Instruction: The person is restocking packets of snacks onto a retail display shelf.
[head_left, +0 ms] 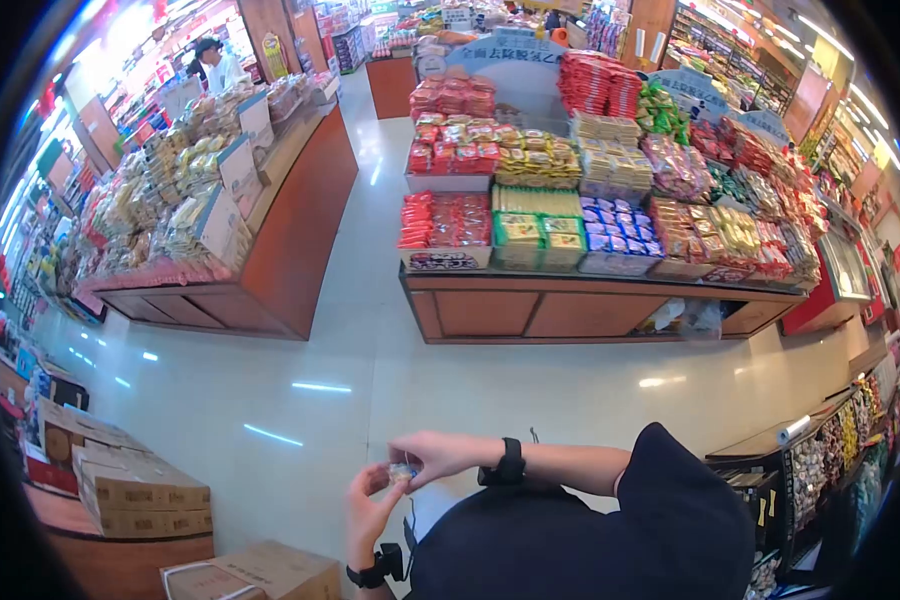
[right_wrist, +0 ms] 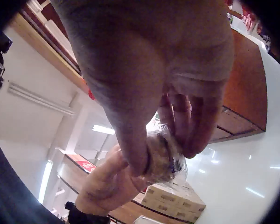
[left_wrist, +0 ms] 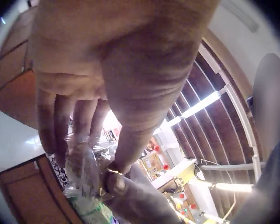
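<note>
Both hands meet in front of the body around a small snack packet (head_left: 402, 471) in clear plastic. The left hand (head_left: 368, 505) grips it from below with thumb and fingers. From the other side the right hand (head_left: 438, 456) pinches it between thumb and fingertips. In the right wrist view the crinkled clear packet (right_wrist: 164, 158) shows something brownish inside, with the right thumb pressed against it. The left wrist view shows the shiny packet (left_wrist: 81, 170) under the left fingers, close to the right thumb. Black bands (head_left: 510, 462) sit on both wrists.
A counter (head_left: 480, 305) stacked with bagged snacks stands ahead; a second snack counter (head_left: 300, 220) is at the left. Cardboard boxes (head_left: 150, 490) lie at the lower left, and a hanging goods rack (head_left: 830, 455) is at the right. A person (head_left: 225, 68) stands far back left.
</note>
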The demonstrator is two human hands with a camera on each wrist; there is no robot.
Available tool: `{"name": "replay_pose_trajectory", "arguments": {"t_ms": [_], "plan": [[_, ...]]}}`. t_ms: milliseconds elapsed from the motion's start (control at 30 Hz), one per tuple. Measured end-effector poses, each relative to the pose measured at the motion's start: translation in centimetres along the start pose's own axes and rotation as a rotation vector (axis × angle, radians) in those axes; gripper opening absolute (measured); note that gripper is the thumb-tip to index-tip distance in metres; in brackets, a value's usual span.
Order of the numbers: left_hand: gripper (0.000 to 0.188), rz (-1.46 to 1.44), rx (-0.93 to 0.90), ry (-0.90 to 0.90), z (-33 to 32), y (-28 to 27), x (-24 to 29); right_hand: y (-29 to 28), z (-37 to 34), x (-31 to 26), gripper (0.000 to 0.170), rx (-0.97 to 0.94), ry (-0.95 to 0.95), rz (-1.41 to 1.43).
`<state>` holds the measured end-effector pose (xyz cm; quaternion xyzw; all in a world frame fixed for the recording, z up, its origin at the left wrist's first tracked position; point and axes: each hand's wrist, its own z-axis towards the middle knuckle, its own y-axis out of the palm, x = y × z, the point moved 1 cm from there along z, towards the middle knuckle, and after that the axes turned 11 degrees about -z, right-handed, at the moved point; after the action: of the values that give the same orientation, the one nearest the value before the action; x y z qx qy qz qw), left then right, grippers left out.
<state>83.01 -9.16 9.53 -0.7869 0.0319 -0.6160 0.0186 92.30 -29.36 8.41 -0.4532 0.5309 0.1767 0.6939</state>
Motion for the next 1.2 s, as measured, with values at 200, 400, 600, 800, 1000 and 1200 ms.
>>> {"name": "replay_pose_trajectory", "arguments": {"t_ms": [200, 400, 600, 800, 1000, 1200], "plan": [[0.052, 0.164, -0.049, 0.102, 15.7, -8.4, 4.7, -6.8, 15.1, 2.4, 0.044, 0.162, 0.021, -0.106], [0.04, 0.119, -0.186, 0.217, 32.5, -14.5, 11.5, -16.7, 25.9, 3.4, 0.048, 0.504, 0.096, 0.011], [0.029, 0.262, -0.471, 0.312, 50.6, -15.0, 17.9, -25.3, 33.4, 10.6, 0.048, 0.635, 0.195, 0.364], [0.027, 0.024, -0.698, 0.026, 67.9, -13.2, 21.9, -35.0, 38.4, 16.5, 0.044, 0.785, 0.068, 0.557], [0.023, 0.136, -0.967, -0.068, 79.6, -6.6, 28.3, -41.9, 39.8, 18.0, 0.047, 1.104, 0.119, 0.644], [0.021, 0.457, -1.268, 0.018, 91.4, 2.9, 29.8, -46.5, 41.6, 22.5, 0.049, 1.558, 0.399, 0.543]]}}
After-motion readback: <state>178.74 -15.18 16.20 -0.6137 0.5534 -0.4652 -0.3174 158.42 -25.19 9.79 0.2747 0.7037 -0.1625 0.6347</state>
